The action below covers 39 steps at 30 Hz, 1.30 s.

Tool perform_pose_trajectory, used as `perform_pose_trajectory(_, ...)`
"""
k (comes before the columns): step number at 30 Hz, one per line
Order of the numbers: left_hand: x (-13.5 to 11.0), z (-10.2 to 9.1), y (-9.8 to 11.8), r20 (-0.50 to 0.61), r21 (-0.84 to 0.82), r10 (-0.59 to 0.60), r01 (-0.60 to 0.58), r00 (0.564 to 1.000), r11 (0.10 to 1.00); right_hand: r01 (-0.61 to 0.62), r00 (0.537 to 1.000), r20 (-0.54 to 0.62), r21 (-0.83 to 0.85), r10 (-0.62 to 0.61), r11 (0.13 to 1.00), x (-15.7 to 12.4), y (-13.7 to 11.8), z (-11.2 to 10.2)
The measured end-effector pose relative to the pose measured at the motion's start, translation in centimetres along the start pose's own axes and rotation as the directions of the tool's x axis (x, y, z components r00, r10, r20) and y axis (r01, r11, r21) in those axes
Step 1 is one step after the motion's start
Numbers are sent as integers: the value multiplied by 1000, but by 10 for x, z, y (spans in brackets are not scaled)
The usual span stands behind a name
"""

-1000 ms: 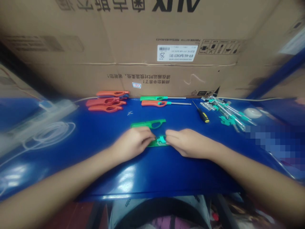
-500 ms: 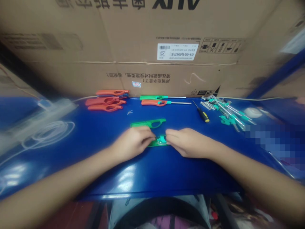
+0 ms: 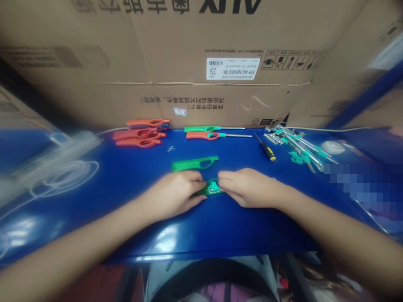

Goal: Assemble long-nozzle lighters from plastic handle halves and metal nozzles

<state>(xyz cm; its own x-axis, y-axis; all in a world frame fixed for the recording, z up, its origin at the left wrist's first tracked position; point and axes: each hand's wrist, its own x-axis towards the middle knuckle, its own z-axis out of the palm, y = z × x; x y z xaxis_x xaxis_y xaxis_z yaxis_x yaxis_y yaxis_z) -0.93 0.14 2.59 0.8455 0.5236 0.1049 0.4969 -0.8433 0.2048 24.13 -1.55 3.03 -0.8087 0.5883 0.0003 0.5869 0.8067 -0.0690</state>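
Observation:
Both my hands meet over a green plastic handle shell (image 3: 211, 187) lying on the blue table (image 3: 220, 226). My left hand (image 3: 176, 193) grips its left end with the fingers curled round it. My right hand (image 3: 247, 186) pinches its right end, where a small teal part sits in the shell. A second green shell half (image 3: 194, 164) lies just behind my hands, untouched.
At the back left lie several orange handles (image 3: 140, 133). Two finished long-nosed lighters, green (image 3: 214, 128) and orange (image 3: 217, 135), lie at the back middle. A yellow-and-black screwdriver (image 3: 266, 149) and a heap of metal tubes with teal parts (image 3: 297, 147) lie right. Clear tubing (image 3: 66, 174) coils left. A cardboard box (image 3: 201, 63) walls the back.
My left hand's fingers have curled further round the green shell and tilted it up slightly. The right hand has stayed almost still.

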Motion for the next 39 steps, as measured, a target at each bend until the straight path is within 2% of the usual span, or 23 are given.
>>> perform_pose_trajectory(7, 1, -2, 15, 25, 163, -33, 29, 999, 986, -14, 999, 36, 3, 14, 1000, -2, -4, -7)
perform_pose_trajectory(11, 1, 2, 11, -39, 146, -11, 16, 999, 989, -56, 997, -42, 197, 66, 979, -5, -1, -9)
perform_pose_trajectory(14, 0, 6, 4, -72, 95, -25, 31, 997, 995, -96, 981, -130, 331, 146, 939, -5, 4, -8)
perform_pose_trajectory(16, 1, 8, 1, -78, 71, -34, 39, 996, 997, -134, 968, -148, 387, 204, 913, -3, 8, -6)
perform_pose_trajectory(22, 2, 8, 2, -61, 57, -24, 28, 998, 998, -204, 960, -69, 497, 273, 843, 2, 15, 0)
perform_pose_trajectory(28, 3, 3, 7, -13, 51, -54, 54, 998, 997, -416, 879, 67, 588, 472, 694, 7, 10, 3)
perform_pose_trajectory(33, 4, 4, 1, -54, 21, -19, 20, 998, 1000, -401, 872, 67, 666, 484, 629, 6, 11, 0)
perform_pose_trajectory(35, 4, 5, -3, -75, 5, -5, 5, 997, 1000, -409, 842, -4, 647, 539, 644, 3, 17, -5)
perform_pose_trajectory(36, 4, 6, -4, -83, 1, 0, 0, 997, 1000, -425, 810, -71, 613, 582, 666, 1, 23, -7)
perform_pose_trajectory(39, 4, 8, -7, -90, 13, 12, -10, 996, 1000, -537, 671, -331, 401, 663, 743, -10, 49, -14)
